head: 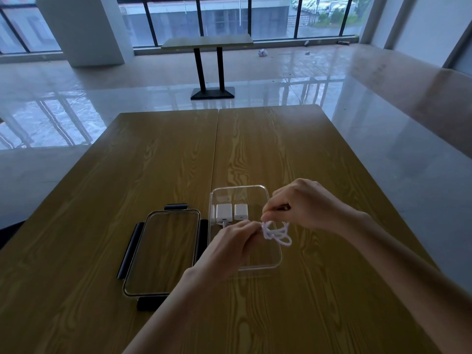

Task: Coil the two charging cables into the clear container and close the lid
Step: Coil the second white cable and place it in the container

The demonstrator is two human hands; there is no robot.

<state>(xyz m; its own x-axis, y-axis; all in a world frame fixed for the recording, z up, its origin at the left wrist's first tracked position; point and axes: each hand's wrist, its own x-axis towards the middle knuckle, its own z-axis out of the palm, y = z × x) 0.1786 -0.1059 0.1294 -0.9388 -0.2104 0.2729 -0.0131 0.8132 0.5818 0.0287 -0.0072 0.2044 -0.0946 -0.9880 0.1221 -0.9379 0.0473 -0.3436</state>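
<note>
A: Head view first. Where is the cable?

B: The white cable (277,235) is bunched into a few loose loops, held up over the clear container (278,254), above its nearer right part. Both hands are on it.

A: How do the hands hold it?

B: The left hand (229,247) comes in from the lower middle, fingers curled, pinching the left end of the loops at its fingertips. The right hand (304,204) reaches in from the right, fingers curled downward, thumb and forefinger pinching the top of the bundle. Neither hand is spread wide; both are narrow grips on the cable.

A: And the container itself?

B: It stands open on the wooden table (281,149), just right of the seam between the two table halves. Inside, toward the far end, two white charger plugs (224,212) sit side by side, upright. A thin cable seems to run from the left plug toward the left hand, though I cannot tell whether it is the same one as the loops.

A: The lid?

B: The lid (163,251) lies flat on the table just left of the container, clear with black latches on its sides, touched by neither hand.

A: Anything else in that view?

B: A second table (207,42) stands well off by the windows, on a glossy floor
</note>
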